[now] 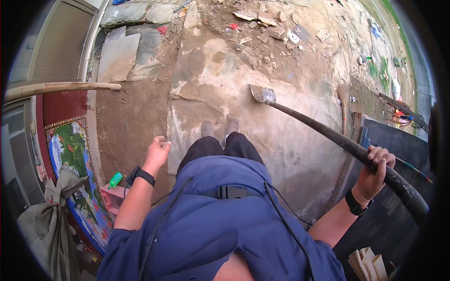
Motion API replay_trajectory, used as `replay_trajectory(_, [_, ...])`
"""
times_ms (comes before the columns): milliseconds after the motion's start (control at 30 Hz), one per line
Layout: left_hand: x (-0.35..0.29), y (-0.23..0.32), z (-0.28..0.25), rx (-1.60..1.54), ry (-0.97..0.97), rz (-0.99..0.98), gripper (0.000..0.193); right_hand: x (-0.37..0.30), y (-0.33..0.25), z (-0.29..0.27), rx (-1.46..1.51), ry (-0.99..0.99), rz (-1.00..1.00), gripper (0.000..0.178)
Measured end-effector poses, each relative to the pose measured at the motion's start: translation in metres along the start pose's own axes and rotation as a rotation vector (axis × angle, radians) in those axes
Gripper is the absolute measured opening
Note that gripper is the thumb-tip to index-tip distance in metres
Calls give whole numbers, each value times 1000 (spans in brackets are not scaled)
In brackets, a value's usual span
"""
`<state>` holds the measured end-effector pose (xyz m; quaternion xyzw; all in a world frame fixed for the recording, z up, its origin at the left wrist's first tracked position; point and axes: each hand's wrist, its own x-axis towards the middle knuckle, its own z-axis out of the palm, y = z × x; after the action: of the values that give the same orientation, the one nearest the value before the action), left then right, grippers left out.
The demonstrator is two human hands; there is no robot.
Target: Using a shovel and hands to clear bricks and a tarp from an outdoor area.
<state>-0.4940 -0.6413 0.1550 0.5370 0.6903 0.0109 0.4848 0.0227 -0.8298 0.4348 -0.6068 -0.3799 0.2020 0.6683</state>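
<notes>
Gripping the dark, long-shafted shovel with a flat metal blade [328, 134], the right hand [372, 174] has its fingers wrapped around the upper shaft, well out to the person's right. The shovel slants across the pale, dirt-stained ground sheet [286, 154], its blade lying ahead of the person's grey shoes [208, 128]; whether the blade's edge touches the sheet or sits just above it, I cannot tell. The left hand [158, 152] hangs apart from the shaft, its fingers curled inward and no object visible in it; how firmly they press together does not show. Near that forearm are a small green plastic bottle [115, 180] and a pink, box-like piece [111, 199]. Beyond the blade lies a heap of brown soil and broken rubble [267, 28].

The step in hand looks like one-handed holding or positioning of the shovel, with no load visible on the blade. A controlled scoop or scrape would call for the left hand to cross over and take the lower shaft.
</notes>
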Motion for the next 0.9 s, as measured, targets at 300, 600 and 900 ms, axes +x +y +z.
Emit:
replay_trajectory(300, [23,65,19,-24,-245,-15,52,-50,8,4,-23,184,-14,11])
replay_trajectory(600, [73,126,12,214,-453,156,50,-134,-1,57,-129,377,15,16])
replay_trajectory(900, [115,140,-18,337,-450,254,48,-205,-76,83,-74,533,-93,18])
